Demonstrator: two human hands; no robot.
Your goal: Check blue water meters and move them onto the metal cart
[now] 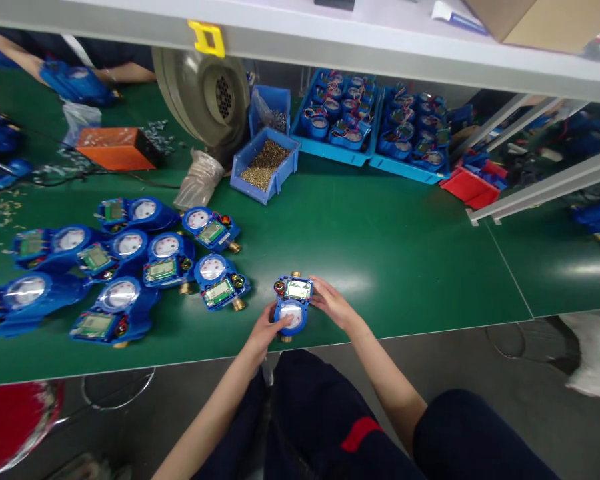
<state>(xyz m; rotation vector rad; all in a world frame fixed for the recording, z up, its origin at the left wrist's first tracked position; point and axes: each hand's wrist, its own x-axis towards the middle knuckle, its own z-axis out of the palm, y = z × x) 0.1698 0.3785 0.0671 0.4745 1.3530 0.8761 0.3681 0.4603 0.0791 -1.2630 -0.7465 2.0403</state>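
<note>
A blue water meter [291, 308] lies on the green worktop near its front edge, dial towards me. Its uncovered top part shows a circuit board with a display [299, 289], and brass ends stick out at top and bottom. My left hand [267, 328] grips the dial end from the left, thumb over the dial. From the right, my right hand [331, 303] holds the display end by its edge, with its fingertips partly hidden. To the left stand several similar meters, the nearest meter [215, 270] with its board and brass end showing.
Blue bins hold small brass screws [265, 163] and grey parts [279, 120]. Behind are two blue trays [333, 152] [410, 171] of meters, a red bin [473, 190], an orange box [117, 148] and a grey fan-like housing [200, 100]. A shelf [300, 43] crosses above. Another person's arm [23, 57] is at far left.
</note>
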